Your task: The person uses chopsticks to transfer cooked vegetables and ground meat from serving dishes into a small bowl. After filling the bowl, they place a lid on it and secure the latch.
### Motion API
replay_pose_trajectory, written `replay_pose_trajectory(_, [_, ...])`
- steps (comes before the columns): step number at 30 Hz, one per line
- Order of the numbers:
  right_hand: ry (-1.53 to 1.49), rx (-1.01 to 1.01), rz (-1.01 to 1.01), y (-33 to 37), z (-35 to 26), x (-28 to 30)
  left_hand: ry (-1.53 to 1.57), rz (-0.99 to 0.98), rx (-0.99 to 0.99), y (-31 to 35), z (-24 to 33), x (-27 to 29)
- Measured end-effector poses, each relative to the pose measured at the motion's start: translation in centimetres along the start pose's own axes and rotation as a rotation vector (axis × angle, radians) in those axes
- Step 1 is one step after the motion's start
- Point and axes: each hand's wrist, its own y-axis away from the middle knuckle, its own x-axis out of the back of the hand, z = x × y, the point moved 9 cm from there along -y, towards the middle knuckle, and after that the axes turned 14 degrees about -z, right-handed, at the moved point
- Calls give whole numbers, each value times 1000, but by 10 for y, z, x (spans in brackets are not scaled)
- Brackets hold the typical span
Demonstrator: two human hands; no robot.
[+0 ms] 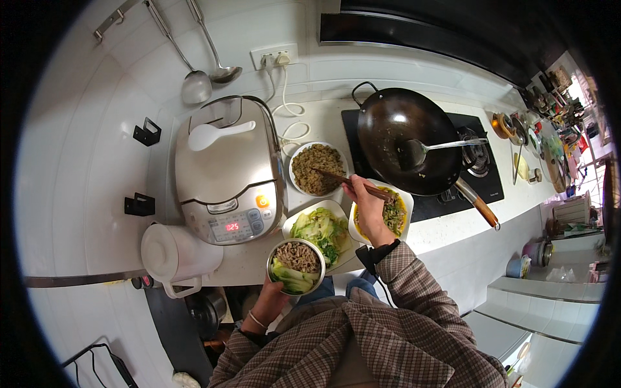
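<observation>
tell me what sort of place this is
Most likely a home kitchen: a dark wok sits over a black cooktop, and a silvery rice cooker with a lit display stands to their left.

A round metal bowl [322, 275] holds brown shreds [297, 256] beside pale-green leaves [292, 280]. Slanted brown chopsticks [334, 176] reach over chopped brown food [312, 160].

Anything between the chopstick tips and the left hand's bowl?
Yes, a dish of leafy greens lies between the tips of the chopsticks, at the plate of brown food, and the metal bowl in the left hand. It looks low; nothing tall visible stands between.
</observation>
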Motion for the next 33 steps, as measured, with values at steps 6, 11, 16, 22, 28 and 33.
replay_pose_trajectory(6, [27, -4, -8, -3, 3, -6, -22, 13, -10, 2, 1, 5])
replay_pose_trajectory(11, [13, 2, -56, -3, 5, -12, -46, 51, 7, 3, -1, 7])
replay_pose_trajectory(16, [8, 34, -62, 13, -16, -4, -39, 13, 3, 1, 2, -1])
replay_pose_trajectory(22, [-106, 87, -79, 47, -62, 19, -36, 8, -7, -2, 4, -3])
replay_pose_trajectory(28, [174, 318, -248, 149, -171, 13, -44, 5, 23, -3, 0, -1])
replay_pose_trajectory(33, [-258, 313, -690, 197, -224, -46, -65, -11, 26, -9, 2, -6])
